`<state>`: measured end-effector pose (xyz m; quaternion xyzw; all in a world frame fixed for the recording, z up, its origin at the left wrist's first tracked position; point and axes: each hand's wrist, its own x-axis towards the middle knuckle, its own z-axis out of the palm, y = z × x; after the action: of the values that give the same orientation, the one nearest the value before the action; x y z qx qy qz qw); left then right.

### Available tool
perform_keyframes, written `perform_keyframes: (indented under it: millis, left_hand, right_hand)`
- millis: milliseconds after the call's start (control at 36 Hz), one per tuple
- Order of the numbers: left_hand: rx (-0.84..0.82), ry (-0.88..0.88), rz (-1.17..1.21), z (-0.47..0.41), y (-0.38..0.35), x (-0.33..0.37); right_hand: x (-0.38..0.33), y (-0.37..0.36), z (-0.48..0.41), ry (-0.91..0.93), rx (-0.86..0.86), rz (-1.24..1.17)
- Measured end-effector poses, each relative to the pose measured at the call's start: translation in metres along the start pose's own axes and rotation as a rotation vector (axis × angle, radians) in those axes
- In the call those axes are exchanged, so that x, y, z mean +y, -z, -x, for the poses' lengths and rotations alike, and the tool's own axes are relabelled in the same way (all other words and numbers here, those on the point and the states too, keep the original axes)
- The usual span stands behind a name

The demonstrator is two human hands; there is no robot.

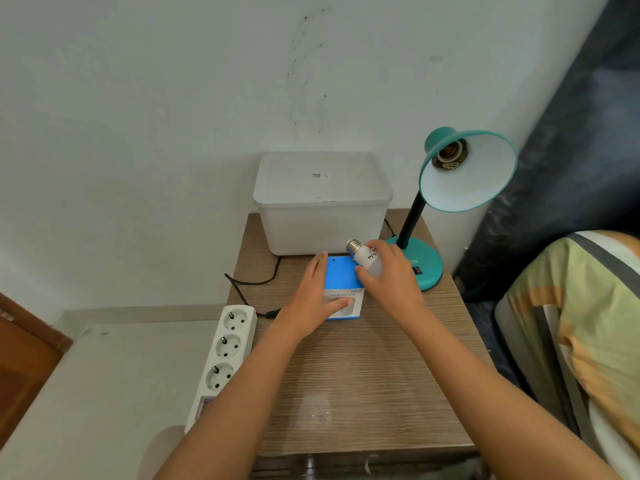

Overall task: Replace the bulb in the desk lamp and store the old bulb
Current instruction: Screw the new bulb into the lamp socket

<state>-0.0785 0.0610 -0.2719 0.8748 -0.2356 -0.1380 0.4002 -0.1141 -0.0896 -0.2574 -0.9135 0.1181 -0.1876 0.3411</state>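
Observation:
A teal desk lamp stands at the table's back right, its shade tilted toward me, its socket bare with no bulb in it. My right hand grips a white bulb with its metal screw base pointing up and left, just in front of the lamp's base. My left hand lies flat on a blue and white box marked HUMIDIFIER, fingers spread along its left side. The bulb hovers over the box's far right corner.
A white lidded plastic bin sits at the back of the wooden table. A white power strip lies off the table's left edge, a black cable running to it. A striped pillow is on the right.

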Motion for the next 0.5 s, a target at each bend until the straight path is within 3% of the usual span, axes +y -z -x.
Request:
perform_keyframes:
  millis: [222, 500]
  left_hand:
    - [0.013, -0.059, -0.122, 0.003, 0.008, 0.011]
    - [0.034, -0.463, -0.104, -0.035, 0.022, 0.127]
  right_hand:
    - [-0.018, 0.040, 0.018, -0.044, 0.143, -0.150]
    - [-0.041, 0.148, 0.001, -0.170, 0.349, -0.367]
